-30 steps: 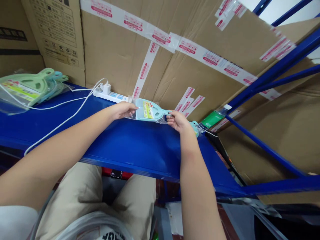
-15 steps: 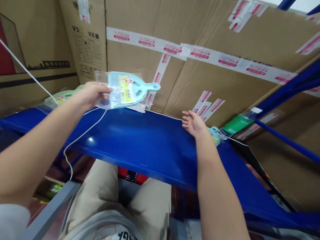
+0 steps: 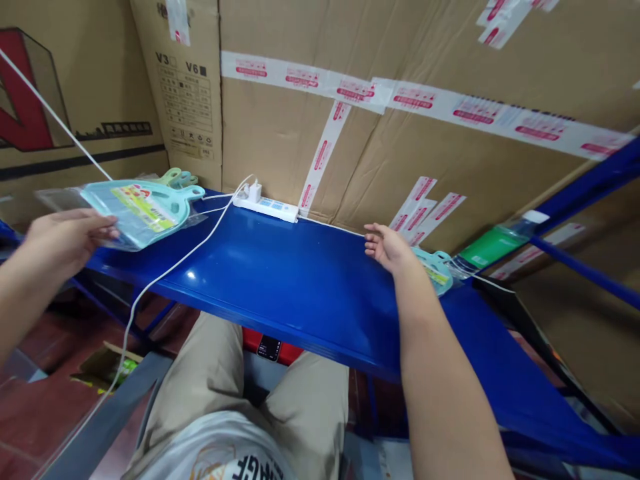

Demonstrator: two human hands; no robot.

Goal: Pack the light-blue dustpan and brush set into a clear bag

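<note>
My left hand [image 3: 70, 243] grips the wide end of a light blue dustpan [image 3: 103, 200] in a clear plastic bag, with a yellow label on it. Its handle points right, above the left end of the blue table [image 3: 280, 267]. Behind it, the handles of more dustpans [image 3: 175, 178], pale green and bluish, stick out; the rest of them is hidden. Holding nothing, my right hand [image 3: 386, 248] hovers over the table's right part with fingers apart. Just beyond my right forearm lies another light blue bagged dustpan [image 3: 436, 270], partly covered by the arm.
A white power strip [image 3: 270, 209] with a plug sits along the back edge. Its white cable [image 3: 175, 260] hangs across the table's left front. Large cardboard boxes [image 3: 280, 133] wall off the back. A green-labelled bottle [image 3: 493, 247] leans at the right by a blue frame bar.
My left hand has carried the bagged dustpan left and down, uncovering the power strip. The right hand stays in nearly the same place, and the view has shifted slightly.
</note>
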